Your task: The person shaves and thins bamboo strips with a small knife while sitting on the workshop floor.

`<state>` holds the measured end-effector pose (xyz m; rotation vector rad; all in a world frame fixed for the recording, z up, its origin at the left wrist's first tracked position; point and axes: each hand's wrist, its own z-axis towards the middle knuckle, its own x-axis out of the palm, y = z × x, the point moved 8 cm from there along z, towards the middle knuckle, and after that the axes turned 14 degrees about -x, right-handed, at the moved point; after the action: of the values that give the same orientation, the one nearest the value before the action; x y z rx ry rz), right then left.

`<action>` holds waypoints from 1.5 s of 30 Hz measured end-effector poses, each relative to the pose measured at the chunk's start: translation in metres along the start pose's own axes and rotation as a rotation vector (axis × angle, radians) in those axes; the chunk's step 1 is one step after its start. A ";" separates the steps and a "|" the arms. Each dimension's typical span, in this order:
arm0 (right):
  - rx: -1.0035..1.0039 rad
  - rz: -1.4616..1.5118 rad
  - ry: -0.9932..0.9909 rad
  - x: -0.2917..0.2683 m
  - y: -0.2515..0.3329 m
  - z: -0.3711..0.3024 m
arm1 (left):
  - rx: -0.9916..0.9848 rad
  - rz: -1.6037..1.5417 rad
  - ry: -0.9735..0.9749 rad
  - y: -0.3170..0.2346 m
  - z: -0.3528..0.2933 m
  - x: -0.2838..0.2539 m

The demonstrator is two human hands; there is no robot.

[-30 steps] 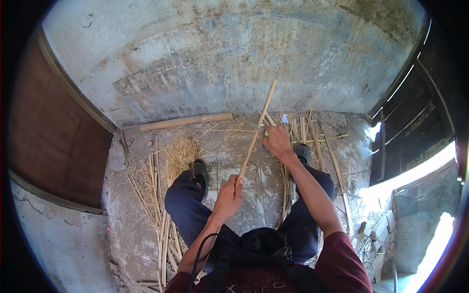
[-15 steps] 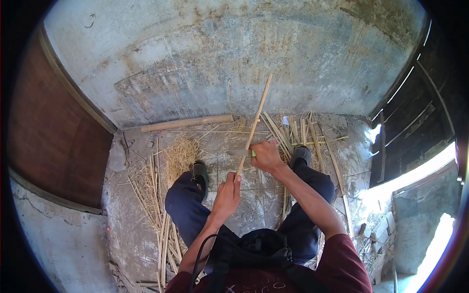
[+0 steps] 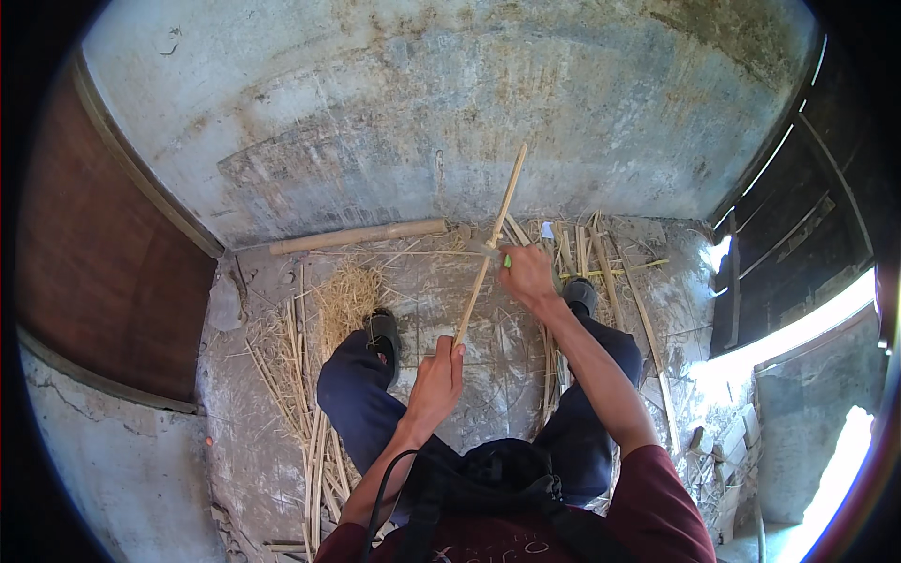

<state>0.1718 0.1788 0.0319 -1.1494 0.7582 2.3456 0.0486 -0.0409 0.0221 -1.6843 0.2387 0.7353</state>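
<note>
A long pale bamboo strip (image 3: 477,289) slants up and away in front of me. Its near end is in my left hand (image 3: 435,387), whose fingers are closed round it. My right hand (image 3: 530,275) is closed on a knife (image 3: 508,261) with a bright green handle. The knife's blade lies across the strip a little above its middle, and part of the blade is hard to make out there. The strip's far end stands free toward the wall.
Thin shavings (image 3: 347,298) are heaped by my left foot. Several bamboo strips (image 3: 314,450) lie on the floor at the left, with more strips (image 3: 601,258) at the right. A thick bamboo pole (image 3: 361,236) rests along the concrete wall (image 3: 450,113). Rubble (image 3: 732,450) sits at the far right.
My right hand and the knife have moved up along the strip, away from my left hand. My left hand has barely moved and still grips the near end.
</note>
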 end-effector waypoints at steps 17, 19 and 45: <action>0.062 -0.078 0.039 0.008 -0.034 0.009 | -0.042 0.037 0.039 0.018 -0.010 -0.005; 0.110 -0.074 -0.025 0.001 -0.050 0.008 | -0.043 0.035 0.045 0.019 -0.013 -0.004; 0.356 -0.246 0.014 -0.024 -0.121 -0.001 | -0.134 0.100 0.161 0.061 -0.054 -0.004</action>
<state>0.2559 0.2671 0.0160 -1.0368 0.9358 1.9091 0.0315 -0.1085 -0.0213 -1.8730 0.3965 0.7024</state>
